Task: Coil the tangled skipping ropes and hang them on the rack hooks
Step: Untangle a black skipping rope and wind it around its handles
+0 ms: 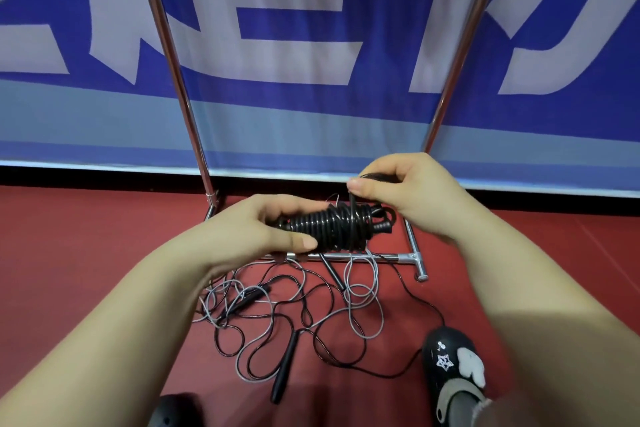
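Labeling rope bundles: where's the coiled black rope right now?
Head view, centre: the coiled black rope is held above the rack's base bar, left hand gripping one end, right hand pinching its cord.

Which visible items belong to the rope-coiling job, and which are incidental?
Job:
- coiled black rope, held by left hand and right hand
- tangled ropes on the floor
- rack frame

Incidental:
- blue banner
- black shoe
- red floor
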`<act>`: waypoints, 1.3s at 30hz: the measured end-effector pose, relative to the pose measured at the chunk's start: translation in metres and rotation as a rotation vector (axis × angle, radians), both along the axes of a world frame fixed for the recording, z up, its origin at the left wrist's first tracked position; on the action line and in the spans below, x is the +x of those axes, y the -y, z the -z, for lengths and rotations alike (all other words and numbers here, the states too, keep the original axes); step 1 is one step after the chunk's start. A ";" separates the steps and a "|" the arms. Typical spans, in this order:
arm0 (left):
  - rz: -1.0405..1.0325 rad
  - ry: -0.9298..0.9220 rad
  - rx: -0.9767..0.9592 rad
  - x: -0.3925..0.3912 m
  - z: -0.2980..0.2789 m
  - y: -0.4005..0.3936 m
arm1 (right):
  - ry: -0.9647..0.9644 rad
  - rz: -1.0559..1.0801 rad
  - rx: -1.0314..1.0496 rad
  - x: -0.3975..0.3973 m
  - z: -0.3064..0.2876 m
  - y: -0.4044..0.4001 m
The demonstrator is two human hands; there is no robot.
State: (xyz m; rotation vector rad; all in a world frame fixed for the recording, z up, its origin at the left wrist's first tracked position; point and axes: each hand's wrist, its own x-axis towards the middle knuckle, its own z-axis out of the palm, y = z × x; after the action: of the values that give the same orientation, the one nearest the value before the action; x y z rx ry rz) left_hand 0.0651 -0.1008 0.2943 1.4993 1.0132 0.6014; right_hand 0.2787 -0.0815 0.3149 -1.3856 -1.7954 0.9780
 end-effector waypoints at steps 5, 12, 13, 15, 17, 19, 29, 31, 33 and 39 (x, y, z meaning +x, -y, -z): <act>0.112 0.263 -0.082 0.002 0.000 0.006 | -0.453 -0.171 -0.346 0.001 -0.009 0.006; -0.073 0.592 -0.183 0.011 0.005 0.003 | -0.830 -0.041 -0.432 -0.007 -0.007 0.000; -0.111 0.635 -0.218 0.012 0.006 0.003 | -0.851 -0.025 -0.425 -0.010 -0.007 0.000; -0.162 0.721 -0.281 0.015 0.007 0.005 | -0.865 -0.005 -0.410 -0.016 -0.007 0.002; -0.222 0.788 -0.325 0.021 0.005 0.008 | -0.787 0.028 -0.369 -0.021 -0.007 0.006; -0.285 0.795 -0.329 0.026 0.001 0.011 | -0.572 0.043 -0.215 -0.024 -0.007 0.011; -0.481 0.585 -0.089 0.030 0.007 0.020 | 0.030 0.018 -0.011 -0.021 0.001 0.014; -0.554 0.434 0.045 0.030 0.010 0.022 | 0.069 0.067 -0.017 -0.023 0.001 0.013; -0.587 0.283 0.202 0.033 0.011 0.025 | 0.103 0.112 -0.011 -0.024 0.000 0.012; -0.463 0.216 0.163 0.026 0.007 0.020 | -0.053 0.097 -0.007 -0.020 0.004 0.009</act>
State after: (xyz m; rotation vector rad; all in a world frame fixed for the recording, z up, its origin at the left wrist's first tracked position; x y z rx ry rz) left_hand 0.0914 -0.1209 0.2872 1.3048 1.1686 1.1734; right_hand 0.2589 -0.0908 0.3111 -1.4244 -1.6719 0.9616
